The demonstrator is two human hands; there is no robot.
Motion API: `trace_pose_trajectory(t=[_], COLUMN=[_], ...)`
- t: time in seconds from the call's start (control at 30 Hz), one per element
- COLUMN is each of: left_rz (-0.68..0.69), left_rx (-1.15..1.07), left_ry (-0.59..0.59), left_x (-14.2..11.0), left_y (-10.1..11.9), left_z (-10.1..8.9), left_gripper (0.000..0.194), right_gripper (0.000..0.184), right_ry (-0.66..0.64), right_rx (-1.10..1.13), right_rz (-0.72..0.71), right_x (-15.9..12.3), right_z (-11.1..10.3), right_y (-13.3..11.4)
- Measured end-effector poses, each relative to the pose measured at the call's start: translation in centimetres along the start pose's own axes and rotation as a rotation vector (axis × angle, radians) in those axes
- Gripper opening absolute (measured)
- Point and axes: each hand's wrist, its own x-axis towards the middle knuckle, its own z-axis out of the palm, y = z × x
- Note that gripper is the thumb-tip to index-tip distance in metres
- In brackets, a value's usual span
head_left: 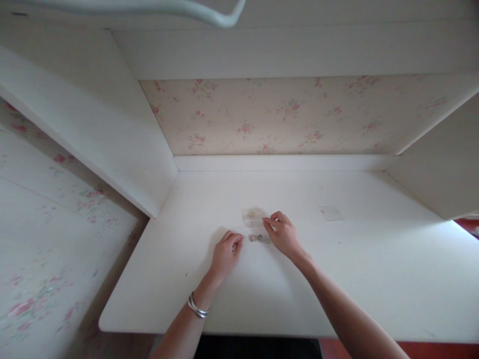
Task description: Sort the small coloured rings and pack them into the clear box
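The right hand (282,232) pinches thumb and finger together on the edge of a thin, see-through plastic bag (251,217) lying on the smooth white desk (374,279). Small round rings (261,238) sit in a row just below it. Beside them, the left hand (226,253) curls its fingers; whether they meet or grip anything, I cannot tell.

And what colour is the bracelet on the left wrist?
The bracelet is silver, best seen in the head view.
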Motion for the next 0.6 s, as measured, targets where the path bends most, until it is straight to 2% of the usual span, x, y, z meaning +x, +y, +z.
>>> trace_pose_trajectory(t=[0.17,0.33,0.6], left_rz=[0.014,0.017,0.037], left_rx=[0.129,0.285,0.409], left_ry=[-0.051,-0.101,-0.104], left_x=[-0.1,0.1,0.7], left_y=[1.1,2.2,2.9], left_z=[0.3,0.8,1.6], left_gripper=[0.019,0.018,0.019], right_gripper=[0.028,0.029,0.033], right_ry=[0.035,0.061,0.092], right_rx=[0.154,0.26,0.341], right_rz=[0.11,0.234,0.271], right_x=[-3.0,-5.6,-6.6], right_z=[-0.8,-0.7,-0.4], right_y=[0.8,1.1,1.3])
